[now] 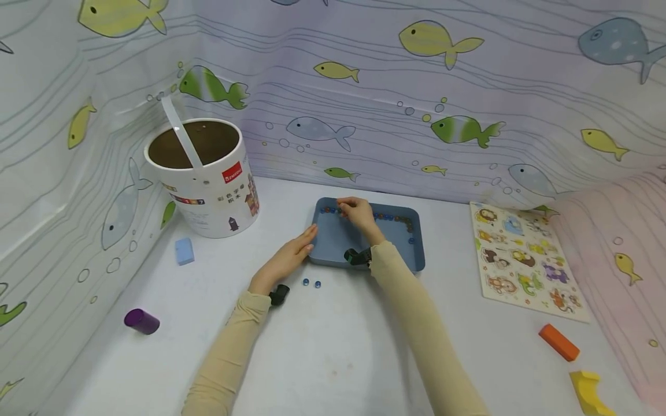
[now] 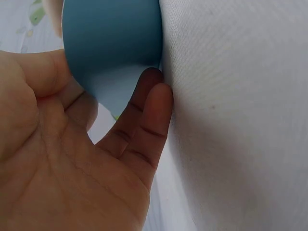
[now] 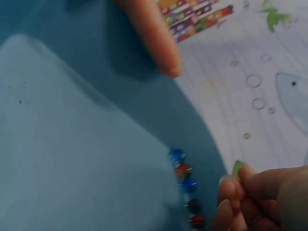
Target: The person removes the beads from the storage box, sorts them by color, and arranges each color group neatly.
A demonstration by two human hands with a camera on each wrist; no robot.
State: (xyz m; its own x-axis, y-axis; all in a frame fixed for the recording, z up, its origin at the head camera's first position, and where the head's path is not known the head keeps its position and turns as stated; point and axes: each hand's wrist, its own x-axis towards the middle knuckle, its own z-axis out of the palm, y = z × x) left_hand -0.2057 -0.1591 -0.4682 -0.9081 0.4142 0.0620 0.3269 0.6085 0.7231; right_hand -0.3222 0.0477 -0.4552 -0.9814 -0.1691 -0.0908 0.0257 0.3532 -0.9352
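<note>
Actually, only the head view takes in the whole tray [image 1: 338, 245], set on the table [image 1: 333, 352] before the fish curtain [image 1: 364, 34]. There the left hand [image 1: 285, 261] rests at its left wall, fingers extended; the left wrist view adds the palm side, with two fingertips touching the outer wall low down, beside the table, and the thumb set apart from them.

The right hand [image 1: 360, 215] is over the far wall. From its own wrist, thumb and fingertips show together near the rim; whether a bead sits between them, I cannot tell. That view also gives the nearest beads [image 3: 189, 185] closely, blue and red ones in a line at the wall's foot, while the head view follows the line around the far right corner.

Two loose beads [image 1: 306, 282] on the table, near the left hand, appear solely from the head, as do the sticker board [image 1: 528, 260], purple cylinder [image 1: 142, 322] and orange block [image 1: 559, 342].
</note>
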